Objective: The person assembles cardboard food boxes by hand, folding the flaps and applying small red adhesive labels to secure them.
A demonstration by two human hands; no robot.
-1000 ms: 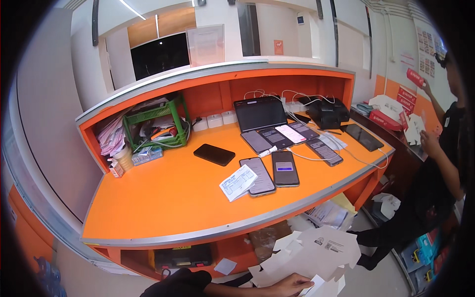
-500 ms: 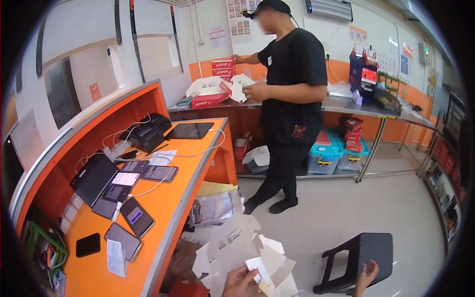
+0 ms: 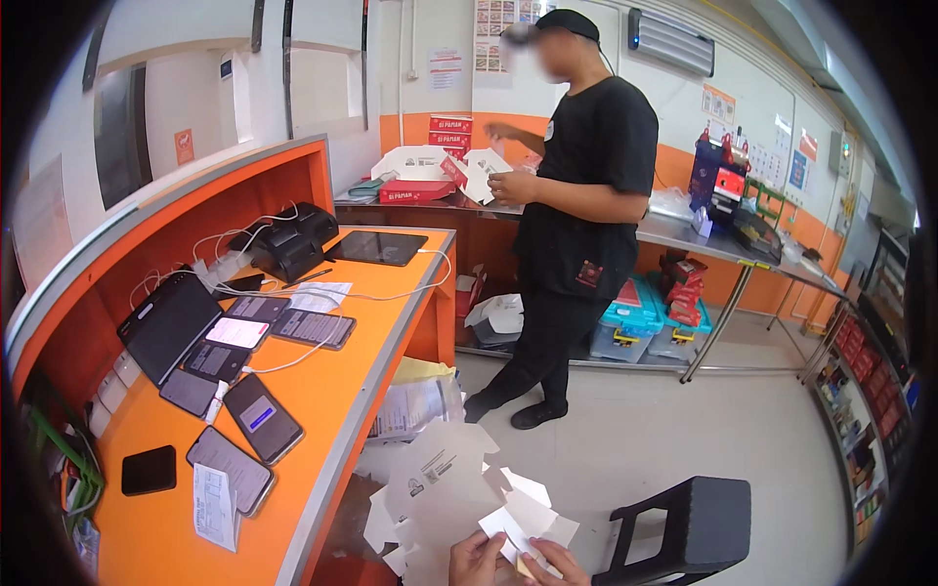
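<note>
Hands [image 3: 474, 563] [image 3: 559, 565] gripping a white card [image 3: 502, 528], printed cardboard [image 3: 440, 488] just beyond, black stool [image 3: 711, 518] (at right)

The bottom edge cuts off the left hand [image 3: 474, 560] and the right hand [image 3: 559, 565]. Their fingers [image 3: 554, 554] hide bits of the white card [image 3: 496, 524]. Far left of the hands, the dark rim cuts off the green basket [image 3: 61, 439]. Well ahead of them, another person's upper hand [image 3: 501, 131] is blurry.

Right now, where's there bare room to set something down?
The black stool's seat looks bare. The orange desk has a free patch below the black phone and left of the folded receipt. Phones and cables crowd the propped dark screen, and white cardboard crowds your left hand.
</note>
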